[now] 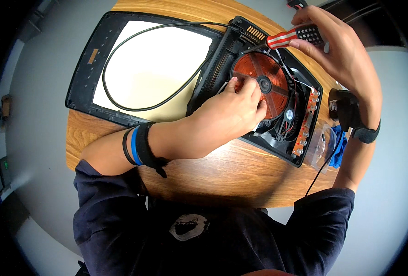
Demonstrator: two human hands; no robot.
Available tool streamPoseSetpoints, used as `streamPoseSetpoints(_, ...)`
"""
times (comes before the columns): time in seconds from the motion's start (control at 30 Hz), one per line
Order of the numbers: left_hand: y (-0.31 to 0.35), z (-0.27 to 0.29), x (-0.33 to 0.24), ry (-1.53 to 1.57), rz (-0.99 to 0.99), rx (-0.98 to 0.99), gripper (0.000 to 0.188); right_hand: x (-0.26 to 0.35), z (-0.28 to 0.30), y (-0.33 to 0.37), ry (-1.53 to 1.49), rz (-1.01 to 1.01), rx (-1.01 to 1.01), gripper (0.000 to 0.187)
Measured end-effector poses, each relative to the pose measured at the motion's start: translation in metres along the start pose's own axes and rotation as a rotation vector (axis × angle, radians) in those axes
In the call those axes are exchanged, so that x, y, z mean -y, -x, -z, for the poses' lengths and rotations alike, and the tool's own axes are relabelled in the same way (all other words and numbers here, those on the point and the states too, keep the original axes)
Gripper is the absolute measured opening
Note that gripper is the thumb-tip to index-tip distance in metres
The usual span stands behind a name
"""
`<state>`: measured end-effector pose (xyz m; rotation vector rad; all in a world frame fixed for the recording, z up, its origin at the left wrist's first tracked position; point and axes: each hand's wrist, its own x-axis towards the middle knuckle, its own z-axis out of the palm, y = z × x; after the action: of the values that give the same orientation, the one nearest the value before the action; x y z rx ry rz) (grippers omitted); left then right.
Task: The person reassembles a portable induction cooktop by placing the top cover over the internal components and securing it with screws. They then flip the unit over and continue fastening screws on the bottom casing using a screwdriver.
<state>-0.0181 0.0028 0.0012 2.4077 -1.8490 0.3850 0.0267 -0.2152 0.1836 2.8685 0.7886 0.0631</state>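
Observation:
My right hand [339, 53] is closed round a screwdriver [300, 36] with a red, white and dark star-patterned handle. Its shaft points left, the tip near the upper edge of a round copper coil [278, 87]. My left hand [234, 110] lies over the coil's left side, its fingers bent and pressed against it; what lies under the fingertips is hidden. The coil sits in the open black housing of an induction cooker [298, 161]. Inside are a small fan or disc part, thin wires and an orange circuit board [306, 122] along the right side.
Left of the housing lies its black cover [82, 85] with a pale panel [153, 60]. A black power cord [104, 83] loops over it. Clear plastic [318, 149] and a blue cloth [338, 155] lie at the right edge of the wooden table [213, 177]. A black cable hangs by my right arm.

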Motion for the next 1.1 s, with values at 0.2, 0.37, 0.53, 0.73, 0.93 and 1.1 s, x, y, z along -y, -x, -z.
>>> streamPoseSetpoints(0.2, 0.0, 0.009, -0.001, -0.049, 0.004, 0.057, 0.054, -0.031, -0.014, 0.011, -0.113, 0.192, -0.182, 0.033)
streamPoseSetpoints(0.37, 0.002, 0.003, -0.002, -0.039, 0.027, 0.019, 0.055, -0.031, -0.016, 0.03, -0.133, -0.046, -0.167, 0.033)
streamPoseSetpoints(0.53, 0.002, 0.011, -0.001, -0.041, 0.007, 0.034, 0.055, -0.06, -0.044, 0.07, -0.075, -0.225, -0.285, 0.033)
streamPoseSetpoints(0.73, 0.003, 0.013, -0.005, -0.026, 0.033, 0.037, 0.057, -0.078, -0.067, 0.107, -0.191, -0.584, -0.269, 0.032)
streamPoseSetpoints(0.93, 0.004, 0.022, 0.002, 0.052, 0.005, 0.105, 0.064, -0.109, -0.104, 0.144, -0.124, -0.57, -0.3, 0.032)
streamPoseSetpoints(1.1, 0.004, 0.036, 0.007, 0.111, -0.009, 0.179, 0.078, -0.123, -0.125, 0.162, -0.165, -0.595, -0.275, 0.032)
